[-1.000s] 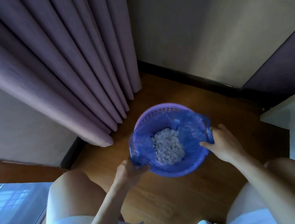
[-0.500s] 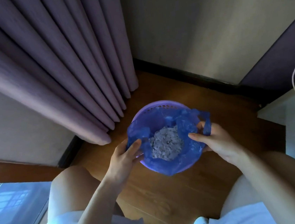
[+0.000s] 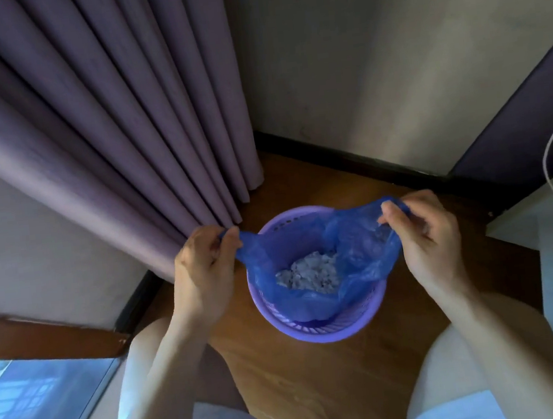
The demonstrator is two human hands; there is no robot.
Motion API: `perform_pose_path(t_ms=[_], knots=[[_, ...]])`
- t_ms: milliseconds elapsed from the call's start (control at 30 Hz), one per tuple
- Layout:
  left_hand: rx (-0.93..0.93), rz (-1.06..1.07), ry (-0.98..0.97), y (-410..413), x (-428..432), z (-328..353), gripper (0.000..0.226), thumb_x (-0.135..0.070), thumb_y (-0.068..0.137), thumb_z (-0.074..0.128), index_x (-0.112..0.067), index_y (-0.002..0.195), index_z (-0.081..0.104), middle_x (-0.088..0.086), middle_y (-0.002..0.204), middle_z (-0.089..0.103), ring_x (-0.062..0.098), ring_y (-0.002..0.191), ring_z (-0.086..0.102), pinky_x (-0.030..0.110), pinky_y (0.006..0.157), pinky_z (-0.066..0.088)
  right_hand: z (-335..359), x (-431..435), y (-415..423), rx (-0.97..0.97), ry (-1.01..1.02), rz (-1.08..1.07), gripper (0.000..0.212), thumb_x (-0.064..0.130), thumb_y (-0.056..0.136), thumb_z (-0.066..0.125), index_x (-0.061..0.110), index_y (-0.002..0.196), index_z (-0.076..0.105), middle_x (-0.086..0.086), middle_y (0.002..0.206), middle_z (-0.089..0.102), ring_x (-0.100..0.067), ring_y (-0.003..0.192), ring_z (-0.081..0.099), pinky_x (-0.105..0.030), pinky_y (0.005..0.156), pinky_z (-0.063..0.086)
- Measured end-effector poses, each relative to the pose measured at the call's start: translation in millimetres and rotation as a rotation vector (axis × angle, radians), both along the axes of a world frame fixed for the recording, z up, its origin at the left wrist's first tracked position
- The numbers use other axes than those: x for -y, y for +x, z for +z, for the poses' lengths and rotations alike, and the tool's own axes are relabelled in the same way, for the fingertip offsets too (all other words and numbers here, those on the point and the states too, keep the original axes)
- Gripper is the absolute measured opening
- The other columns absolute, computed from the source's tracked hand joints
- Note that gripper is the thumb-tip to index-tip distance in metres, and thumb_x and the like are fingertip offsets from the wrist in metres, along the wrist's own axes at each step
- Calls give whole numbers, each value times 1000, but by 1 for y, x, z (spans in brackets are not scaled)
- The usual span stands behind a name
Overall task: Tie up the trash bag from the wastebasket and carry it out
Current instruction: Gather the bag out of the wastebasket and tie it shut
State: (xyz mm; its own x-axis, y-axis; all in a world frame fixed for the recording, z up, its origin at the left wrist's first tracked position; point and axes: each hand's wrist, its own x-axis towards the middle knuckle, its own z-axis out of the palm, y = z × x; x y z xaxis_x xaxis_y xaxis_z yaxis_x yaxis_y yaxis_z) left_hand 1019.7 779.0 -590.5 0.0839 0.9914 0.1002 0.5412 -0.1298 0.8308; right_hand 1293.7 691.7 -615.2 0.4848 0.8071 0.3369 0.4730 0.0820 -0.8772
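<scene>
A round purple wastebasket (image 3: 327,331) with a slotted wall stands on the wooden floor between my knees. A blue trash bag (image 3: 359,255) lines it, with pale crumpled waste (image 3: 310,272) at the bottom. My left hand (image 3: 203,272) pinches the bag's left edge and holds it out past the rim. My right hand (image 3: 426,233) pinches the bag's right edge, stretched up and to the right. The bag's mouth is pulled wide between both hands and is off the rim on both sides.
Purple curtains (image 3: 113,117) hang just left of the basket, reaching the floor. A wall with dark skirting (image 3: 348,159) runs behind. A white surface with a thin cable (image 3: 548,157) stands at the right. My knees flank the basket, and a glass pane lies lower left.
Both hands have lifted the bag's edges off the basket rim and drawn them apart, left hand to the left and right hand to the right. The bag's mouth now stretches above the basket.
</scene>
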Motion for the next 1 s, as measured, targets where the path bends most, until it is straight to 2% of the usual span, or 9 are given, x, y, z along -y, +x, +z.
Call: perform_pose_path(t_ms=[167,300,367,500,567,667,833,900,1000], knots=[[222,-252,-6,18,-9,29,12,-28,94,60,-19,90,67,-5,108,67,8,73,61,13,55,47,23,-6,-7,-127,52,269,29,30,93,58,25,121,67,-3,141,56,-19,130,55,-34,101,51],[486,-468,-107,36,-6,50,14,-7,99,53,2,98,63,16,101,74,7,81,70,15,64,54,29,-11,-17,-353,57,454,62,28,96,61,40,150,33,-1,75,67,-22,72,68,-23,81,55],[555,-531,-130,42,-8,50,16,-9,97,54,3,100,63,16,99,74,18,93,71,31,82,59,30,-12,-26,-325,3,514,71,34,89,71,44,148,34,-3,61,49,-25,54,54,-24,70,54],[580,-615,-183,56,-4,48,13,-8,95,57,1,99,66,8,102,75,23,102,70,43,93,56,20,-14,-62,-330,-153,565,62,34,72,87,27,125,56,-3,94,70,-16,89,71,-41,80,61],[578,-626,-191,61,1,48,9,-12,94,61,-10,95,69,6,103,76,24,98,72,44,88,57,13,-17,-79,-157,-170,437,42,60,71,79,32,95,60,1,71,63,-16,62,61,-32,54,52],[590,-640,-176,58,6,41,7,-16,92,65,-14,97,69,6,111,75,25,100,72,42,84,60,12,-19,-85,-12,-131,320,26,57,83,63,39,71,49,16,52,52,-9,45,48,-16,44,31],[547,-706,-180,42,3,-4,64,-22,82,79,-9,134,45,8,145,53,25,137,48,35,108,43,24,-19,-74,-170,-143,355,37,49,87,63,14,75,69,-3,55,61,-15,49,58,-43,48,47],[375,-758,-265,46,4,-22,53,-18,88,72,-10,135,49,1,134,61,16,129,56,32,105,45,33,-22,-69,-213,-122,374,25,34,91,68,11,86,75,-8,65,69,-18,57,65,-42,56,53],[219,-685,-313,55,6,-42,12,-21,99,58,-14,99,68,-13,90,72,3,86,67,29,81,51,33,-24,-60,-253,-112,372,5,22,90,71,19,87,73,-12,70,69,-25,62,67,-36,58,54]])
